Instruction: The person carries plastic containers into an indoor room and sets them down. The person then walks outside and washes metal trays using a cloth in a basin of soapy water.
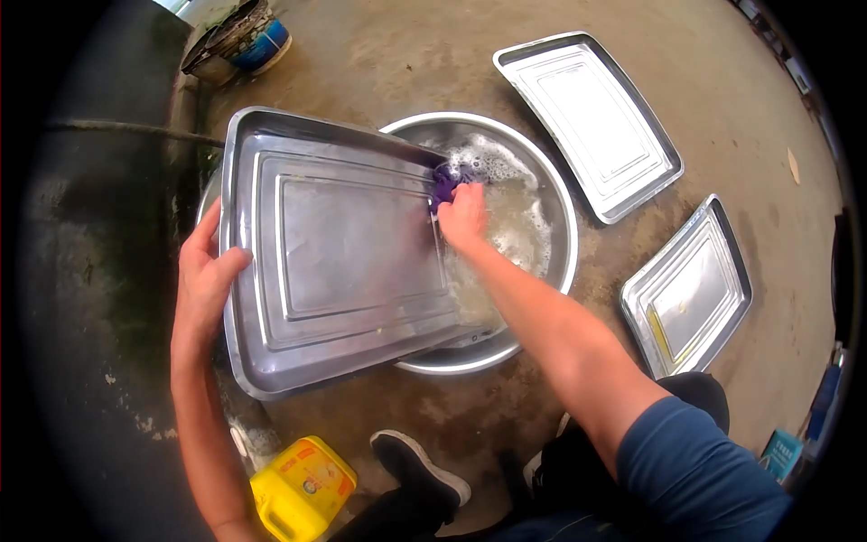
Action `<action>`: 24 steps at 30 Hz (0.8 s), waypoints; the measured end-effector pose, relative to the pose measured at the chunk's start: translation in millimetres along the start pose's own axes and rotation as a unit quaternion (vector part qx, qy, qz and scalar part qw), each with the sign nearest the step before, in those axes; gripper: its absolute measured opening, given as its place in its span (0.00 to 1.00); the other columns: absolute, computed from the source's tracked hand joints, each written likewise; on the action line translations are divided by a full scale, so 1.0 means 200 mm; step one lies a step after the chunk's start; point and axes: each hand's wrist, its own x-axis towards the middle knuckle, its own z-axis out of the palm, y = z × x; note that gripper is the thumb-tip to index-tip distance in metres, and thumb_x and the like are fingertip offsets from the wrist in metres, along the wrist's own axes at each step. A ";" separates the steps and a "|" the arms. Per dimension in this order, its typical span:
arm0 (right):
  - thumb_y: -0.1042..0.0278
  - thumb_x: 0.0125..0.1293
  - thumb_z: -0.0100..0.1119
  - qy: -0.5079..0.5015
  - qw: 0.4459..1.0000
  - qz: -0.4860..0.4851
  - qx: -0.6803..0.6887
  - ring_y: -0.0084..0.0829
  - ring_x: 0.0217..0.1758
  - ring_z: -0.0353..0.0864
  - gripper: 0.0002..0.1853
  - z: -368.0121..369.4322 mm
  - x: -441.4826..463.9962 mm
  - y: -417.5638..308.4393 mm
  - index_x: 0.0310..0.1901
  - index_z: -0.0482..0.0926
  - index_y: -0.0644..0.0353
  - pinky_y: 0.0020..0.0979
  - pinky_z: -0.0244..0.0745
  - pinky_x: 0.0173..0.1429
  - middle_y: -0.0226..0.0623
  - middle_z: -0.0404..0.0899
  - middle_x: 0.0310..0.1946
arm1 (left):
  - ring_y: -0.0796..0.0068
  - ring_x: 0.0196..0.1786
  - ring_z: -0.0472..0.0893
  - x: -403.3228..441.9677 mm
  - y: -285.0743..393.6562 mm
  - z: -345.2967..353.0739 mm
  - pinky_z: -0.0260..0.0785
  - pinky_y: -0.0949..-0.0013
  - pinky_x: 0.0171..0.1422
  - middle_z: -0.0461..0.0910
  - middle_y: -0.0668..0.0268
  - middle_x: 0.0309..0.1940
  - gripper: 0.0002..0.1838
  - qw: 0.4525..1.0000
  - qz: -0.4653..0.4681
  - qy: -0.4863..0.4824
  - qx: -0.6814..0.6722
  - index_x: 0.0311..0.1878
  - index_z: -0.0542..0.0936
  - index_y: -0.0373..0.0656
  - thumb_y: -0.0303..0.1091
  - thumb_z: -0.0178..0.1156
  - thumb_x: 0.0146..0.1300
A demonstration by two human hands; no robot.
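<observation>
Head view is showing a large rectangular metal tray being held at a tilt over a round metal basin, its right-hand end being dipped into cloudy, soapy water. The raised left-hand end is being gripped by the left hand, whose thumb is being pressed over the rim while the fingers are being partly hidden behind it. A purple scrubber is being clutched in the closed right hand against the tray's dipped end; whether it is being made of cloth or mesh cannot be told. White foam is being gathered beside it, near the basin's far wall. Much of the basin is being covered by the tray.

To the right, two more trays are being kept on the wet concrete ground, apart from each other: a farther tray, brightly lit, and a nearer tray, along which a yellow streak is being shown. A yellow jug is being left near a dark shoe. At the upper left, a blue-banded bucket is being seen.
</observation>
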 end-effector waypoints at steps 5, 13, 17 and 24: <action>0.73 0.45 0.56 0.046 0.981 -0.023 0.188 0.46 0.41 0.74 0.08 0.07 -0.06 -0.23 0.30 0.74 0.61 0.43 0.70 0.46 0.42 0.73 0.34 | 0.80 0.40 0.78 0.01 0.00 0.03 0.70 0.79 0.46 0.78 0.65 0.48 0.37 0.999 -0.009 0.034 0.002 0.66 0.67 0.34 0.22 0.49 0.44; 0.72 0.51 0.57 0.011 0.878 -0.274 0.393 0.43 0.49 0.72 0.17 -0.11 -0.41 -0.98 0.46 0.75 0.61 0.41 0.68 0.53 0.41 0.75 0.44 | 0.81 0.39 0.78 0.03 -0.05 0.01 0.71 0.79 0.43 0.78 0.66 0.44 0.38 0.999 -0.025 0.024 -0.011 0.66 0.66 0.35 0.21 0.49 0.43; 0.71 0.55 0.57 -0.049 0.896 -0.309 0.316 0.40 0.53 0.72 0.21 -0.13 -0.37 -0.91 0.53 0.76 0.58 0.40 0.66 0.56 0.40 0.76 0.49 | 0.80 0.39 0.78 0.00 -0.02 0.04 0.72 0.78 0.45 0.79 0.65 0.43 0.35 0.999 -0.030 0.022 0.001 0.65 0.68 0.34 0.21 0.49 0.46; 0.69 0.53 0.55 0.059 0.976 -0.171 0.121 0.41 0.51 0.72 0.15 0.05 -0.15 -0.25 0.43 0.80 0.61 0.42 0.68 0.54 0.40 0.76 0.46 | 0.77 0.41 0.79 -0.05 -0.06 0.08 0.72 0.75 0.45 0.80 0.62 0.45 0.35 0.996 -0.070 0.055 0.017 0.65 0.68 0.34 0.19 0.48 0.47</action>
